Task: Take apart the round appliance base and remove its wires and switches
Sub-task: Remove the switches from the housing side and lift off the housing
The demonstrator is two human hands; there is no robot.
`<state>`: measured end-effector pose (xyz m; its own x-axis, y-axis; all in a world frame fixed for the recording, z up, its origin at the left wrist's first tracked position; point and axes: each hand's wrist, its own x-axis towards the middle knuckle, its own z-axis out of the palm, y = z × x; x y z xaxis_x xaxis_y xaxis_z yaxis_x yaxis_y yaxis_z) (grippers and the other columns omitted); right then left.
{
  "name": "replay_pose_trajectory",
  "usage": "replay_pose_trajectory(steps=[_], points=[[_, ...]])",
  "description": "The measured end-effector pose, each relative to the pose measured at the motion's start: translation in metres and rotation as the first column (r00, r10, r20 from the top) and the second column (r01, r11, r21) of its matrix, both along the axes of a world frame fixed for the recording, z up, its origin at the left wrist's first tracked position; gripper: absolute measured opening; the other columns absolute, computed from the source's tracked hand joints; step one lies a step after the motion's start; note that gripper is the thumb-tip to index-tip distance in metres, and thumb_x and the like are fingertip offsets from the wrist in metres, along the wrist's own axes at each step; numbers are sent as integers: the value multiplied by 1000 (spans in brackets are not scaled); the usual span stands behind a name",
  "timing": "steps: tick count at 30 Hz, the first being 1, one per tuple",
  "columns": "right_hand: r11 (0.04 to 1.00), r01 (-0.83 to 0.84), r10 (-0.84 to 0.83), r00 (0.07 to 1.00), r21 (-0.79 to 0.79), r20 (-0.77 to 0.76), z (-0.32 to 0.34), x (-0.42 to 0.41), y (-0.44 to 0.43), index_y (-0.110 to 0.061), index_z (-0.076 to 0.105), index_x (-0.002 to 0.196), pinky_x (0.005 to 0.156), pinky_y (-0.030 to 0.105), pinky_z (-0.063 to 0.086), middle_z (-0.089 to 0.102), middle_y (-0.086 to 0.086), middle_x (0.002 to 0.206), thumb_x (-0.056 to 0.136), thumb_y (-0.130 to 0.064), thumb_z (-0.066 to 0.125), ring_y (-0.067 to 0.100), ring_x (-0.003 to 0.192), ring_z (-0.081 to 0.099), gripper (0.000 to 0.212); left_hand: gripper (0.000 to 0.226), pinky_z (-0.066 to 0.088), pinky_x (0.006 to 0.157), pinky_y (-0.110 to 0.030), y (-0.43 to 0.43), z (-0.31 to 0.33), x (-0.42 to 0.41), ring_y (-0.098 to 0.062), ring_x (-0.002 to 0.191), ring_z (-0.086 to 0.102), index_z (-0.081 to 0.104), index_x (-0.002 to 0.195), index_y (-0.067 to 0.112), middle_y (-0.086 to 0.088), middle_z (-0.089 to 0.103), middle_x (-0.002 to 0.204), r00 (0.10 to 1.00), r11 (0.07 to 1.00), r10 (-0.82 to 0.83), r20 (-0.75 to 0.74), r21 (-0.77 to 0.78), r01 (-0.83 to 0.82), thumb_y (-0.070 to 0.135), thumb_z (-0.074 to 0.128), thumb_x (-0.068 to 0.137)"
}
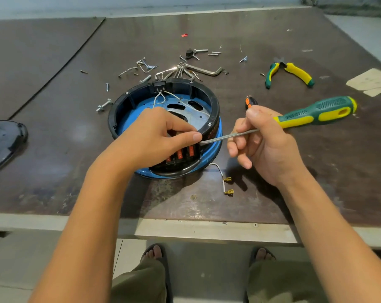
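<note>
Prying out the switches (180,154) seems in hand. Base (124,99) held by left hand (159,132), screwdriver (316,114) by right hand (266,149); careful leverage is required.

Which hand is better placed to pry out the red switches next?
Likely right. The right hand grips the screwdriver, its tip at the base rim beside the switches; the left hand grips that rim.
</note>
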<state>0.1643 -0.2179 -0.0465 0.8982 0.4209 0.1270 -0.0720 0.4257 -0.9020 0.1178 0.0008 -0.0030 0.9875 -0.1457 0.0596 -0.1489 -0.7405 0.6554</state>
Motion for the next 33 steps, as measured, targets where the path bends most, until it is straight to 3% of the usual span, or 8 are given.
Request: replay_pose_trajectory(steps=[7,17,23,27,30,33], points=[[999,17,-28,948,-38,-317,8,18,11,-14,54,57,29,17,28,41,6,50,102,-25,47,18,42,49,47,16,57,75,-45,-1,2,0,-14,83,70,76,103,36,8,76,88,1000,1000,6,7,1,-6,40,66,90],[997,-5,-29,894,-74,-448,11,28,17,-11,49,60,29,15,25,37,5,52,99,-22,51,15,40,45,41,18,53,69,-33,-2,3,0,-8,79,69,76,104,33,12,75,85,1000,1000,0,-12,7,0,38,65,91],[996,57,-83,841,-66,-534,8,28,22,-11,48,57,29,13,26,38,5,56,97,-20,54,12,37,46,42,19,57,73,-40,-3,4,0,-9,80,69,76,105,33,11,75,85,1000,1000,0,-18,16,1,39,65,90],[997,67,-82,903,-49,-422,8,26,21,-12,48,61,30,15,28,40,3,53,99,-23,54,14,41,45,39,17,57,73,-40,-2,4,0,-9,80,70,76,103,32,11,75,85,1000,1000,4,-15,12,-4,39,66,91],[999,29,-26,990,15,-141,11,20,15,-11,51,62,33,18,30,40,6,48,100,-22,52,20,42,47,40,17,56,72,-42,-2,3,0,-13,79,70,76,99,33,7,75,84,1000,1000,6,-4,15,-5,42,67,89],[999,-8,6,996,31,84,12,12,10,-10,51,63,36,19,35,41,8,49,98,-18,51,23,41,50,36,20,56,72,-42,-1,2,1,-12,78,68,76,98,32,5,73,82,1000,999,16,4,33,-16,46,66,88]])
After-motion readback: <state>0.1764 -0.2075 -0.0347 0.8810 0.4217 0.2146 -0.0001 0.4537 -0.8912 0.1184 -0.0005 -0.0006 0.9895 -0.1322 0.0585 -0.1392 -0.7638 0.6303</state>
